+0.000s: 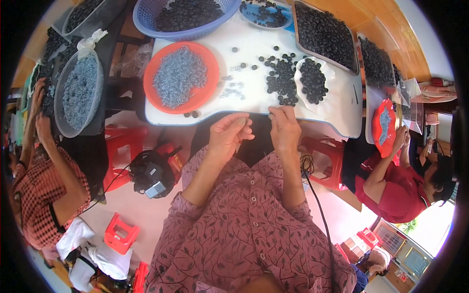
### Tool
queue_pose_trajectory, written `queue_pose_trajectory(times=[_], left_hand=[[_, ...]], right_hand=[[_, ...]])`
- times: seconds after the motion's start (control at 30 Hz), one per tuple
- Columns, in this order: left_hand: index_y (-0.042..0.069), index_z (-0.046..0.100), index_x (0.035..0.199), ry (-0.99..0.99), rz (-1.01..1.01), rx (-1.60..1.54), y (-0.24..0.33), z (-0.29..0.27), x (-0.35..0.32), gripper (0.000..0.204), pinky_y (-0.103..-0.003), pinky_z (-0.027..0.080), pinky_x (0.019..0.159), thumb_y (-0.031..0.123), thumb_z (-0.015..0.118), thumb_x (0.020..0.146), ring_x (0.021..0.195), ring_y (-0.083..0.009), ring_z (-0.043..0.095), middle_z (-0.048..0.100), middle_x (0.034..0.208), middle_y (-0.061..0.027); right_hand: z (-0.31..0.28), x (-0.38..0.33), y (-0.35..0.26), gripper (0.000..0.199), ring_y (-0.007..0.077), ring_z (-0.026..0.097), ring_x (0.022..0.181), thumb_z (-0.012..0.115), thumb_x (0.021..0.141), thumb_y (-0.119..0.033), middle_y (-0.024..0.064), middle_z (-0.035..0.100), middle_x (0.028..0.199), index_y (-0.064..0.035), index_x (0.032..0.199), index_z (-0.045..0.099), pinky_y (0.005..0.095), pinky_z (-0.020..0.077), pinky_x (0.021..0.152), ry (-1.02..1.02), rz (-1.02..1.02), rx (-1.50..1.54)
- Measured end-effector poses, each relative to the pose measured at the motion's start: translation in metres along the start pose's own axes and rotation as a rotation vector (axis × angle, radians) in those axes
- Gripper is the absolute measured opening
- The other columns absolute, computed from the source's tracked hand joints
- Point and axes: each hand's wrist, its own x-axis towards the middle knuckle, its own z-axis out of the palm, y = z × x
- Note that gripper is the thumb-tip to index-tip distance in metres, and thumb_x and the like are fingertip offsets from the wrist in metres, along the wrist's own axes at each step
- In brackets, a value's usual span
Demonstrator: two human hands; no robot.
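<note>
My left hand (228,133) is curled just off the near edge of the white table (254,46), its fingertips pinched on something small that I cannot make out. My right hand (285,128) rests at the table's edge, fingers bent, beside a pile of small black round pieces (282,80). More black pieces lie on a white sheet (313,80) just beyond. An orange plate (159,95) heaped with small grey-blue pieces (181,75) sits to the left on the table.
A blue basket (146,22) and trays (325,31) of black pieces stand at the far side. One person sits at the left (46,190) by a clear bowl (78,93), another at the right (400,185) with an orange plate (383,124). Red stools (119,234) stand on the floor.
</note>
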Motion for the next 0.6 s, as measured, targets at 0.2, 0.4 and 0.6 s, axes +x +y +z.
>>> queue_pose_trajectory(times=[0.2,0.4,0.6], left_hand=[[-0.003,0.064,0.112,-0.020,0.000,-0.030,0.000,0.000,0.000,0.021,-0.032,0.061,0.068,0.006,0.060,0.093,0.075,-0.0147,0.067,0.067,0.096,-0.0117],[-0.003,0.063,0.113,-0.031,-0.018,-0.051,0.005,0.003,-0.001,0.022,-0.032,0.060,0.072,0.007,0.059,0.094,0.078,-0.0151,0.066,0.067,0.098,-0.0124],[-0.005,0.061,0.116,-0.093,-0.008,-0.140,0.010,0.015,-0.002,0.025,-0.033,0.060,0.075,0.008,0.057,0.095,0.083,-0.0168,0.068,0.067,0.102,-0.0135]], right_hand=[[0.001,0.003,0.002,0.012,0.0324,0.063,0.078,0.065,0.083,-0.003,0.0107,0.060,0.091,-0.0069,0.095,0.067,0.0395,0.0513,0.066,0.023,-0.087,-0.020],[-0.007,-0.001,-0.008,0.012,0.0124,0.057,0.069,0.064,0.090,-0.005,0.0034,0.059,0.087,-0.0011,0.101,0.069,0.0243,0.0460,0.062,-0.117,0.223,0.805],[-0.006,-0.002,-0.011,0.017,0.0063,0.053,0.072,0.064,0.092,-0.006,-0.0001,0.059,0.090,-0.0012,0.107,0.070,0.0197,0.0427,0.064,-0.203,0.219,1.125]])
